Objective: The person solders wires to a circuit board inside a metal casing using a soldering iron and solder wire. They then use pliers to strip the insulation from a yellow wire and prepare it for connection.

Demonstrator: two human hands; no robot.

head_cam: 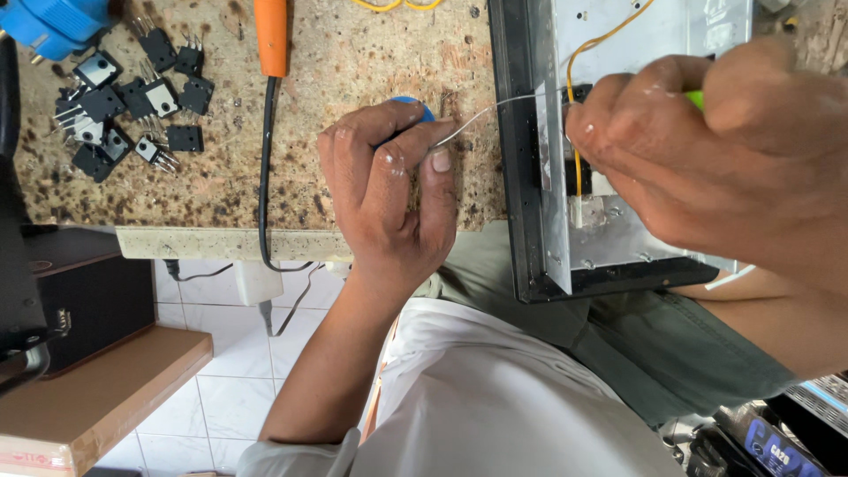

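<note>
Our left hand (393, 190) rests on the tabletop (353, 53) with its grip closed: thumb and forefinger pinch the end of a thin silvery wire (495, 106), and the other fingers curl over a small blue spool (413, 108) that peeks out at twelve o'clock of the knuckles. The wire is fine, bright and bare, running in a shallow curve toward three o'clock to meet our right hand (715, 168). That hand's grip is closed on a tool with a green handle (696, 99), of which only a sliver shows between the fingers; its tip is hidden.

The right hand works over a metal chassis (618, 230) with a black frame, which hangs over the edge of the tabletop onto our lap. A yellow wire (576, 132) loops down inside it.

At ten o'clock of the left hand, an orange-handled iron (271, 35) lies on the speckled tabletop with its black cord (263, 177) trailing over the edge. Farther out at nine to ten o'clock sits a heap of black flat-bodied transistors (124, 106) with metal legs, and beyond them a blue plug (49, 26) in the corner. At seven o'clock, below the tabletop, a cardboard box (97, 389) lies by a dark speaker cabinet (88, 309).
</note>
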